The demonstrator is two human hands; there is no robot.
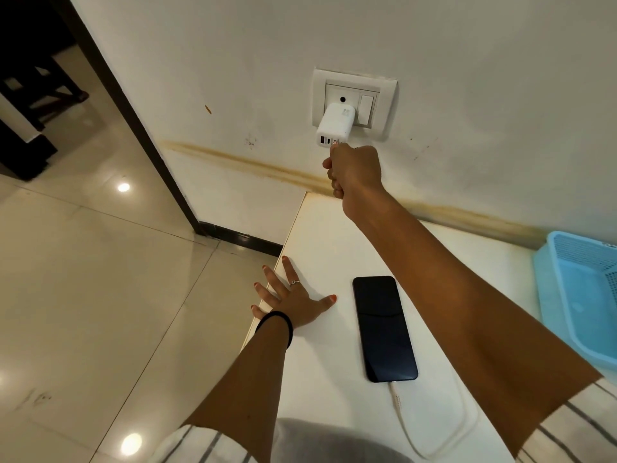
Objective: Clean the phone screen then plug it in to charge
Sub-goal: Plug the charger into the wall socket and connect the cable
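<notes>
A black phone (384, 327) lies screen up on the white table (327, 235), its screen dark. A white cable (405, 426) runs from the phone's near end and loops toward me. A white charger adapter (335, 126) sits in the wall socket plate (384, 95). My right hand (355, 168) reaches up to the adapter's underside, fingers curled and pinching the cable's plug end at a port. My left hand (293, 299) rests flat with fingers spread on the table's left edge, left of the phone.
A light blue plastic basket (581, 295) stands at the table's right side. A tiled floor (100, 295) lies to the left, with a dark door frame (133, 111) beside the wall. A white switch (366, 106) sits right of the adapter.
</notes>
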